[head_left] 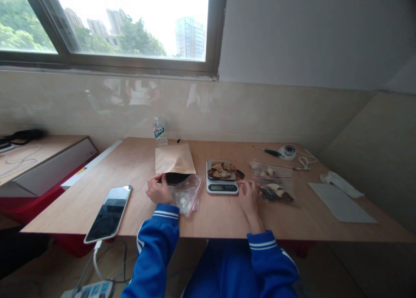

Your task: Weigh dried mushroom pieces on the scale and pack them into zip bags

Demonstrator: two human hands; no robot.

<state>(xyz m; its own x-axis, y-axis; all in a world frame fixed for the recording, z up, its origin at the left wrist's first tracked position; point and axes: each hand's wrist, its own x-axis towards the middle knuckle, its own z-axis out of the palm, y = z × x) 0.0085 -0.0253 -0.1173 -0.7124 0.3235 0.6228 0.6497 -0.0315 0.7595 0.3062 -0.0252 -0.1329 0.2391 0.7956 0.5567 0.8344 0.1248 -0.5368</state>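
My left hand (160, 190) pinches the lip of a brown kraft paper bag (175, 157), whose dark mouth faces me. Under that hand and the bag lies a clear zip bag (187, 195) with a red strip. A white digital scale (222, 189) sits right of the bag, with several dried brown slices (221, 170) on its plate; its display digits are too small to read. My right hand (249, 196) rests at the scale's front right corner, fingers loosely apart, with nothing visible in it. Just beyond it are clear zip bags (277, 189) holding dark and pale dried pieces.
A phone (108, 213) with a charging cable lies at the left front edge. A plastic bottle (160, 131) stands at the back. Toward the right are a screwdriver (271, 152), a white round device (287, 151) with a cord, a grey sheet (341, 202) and white tissue (341, 184).
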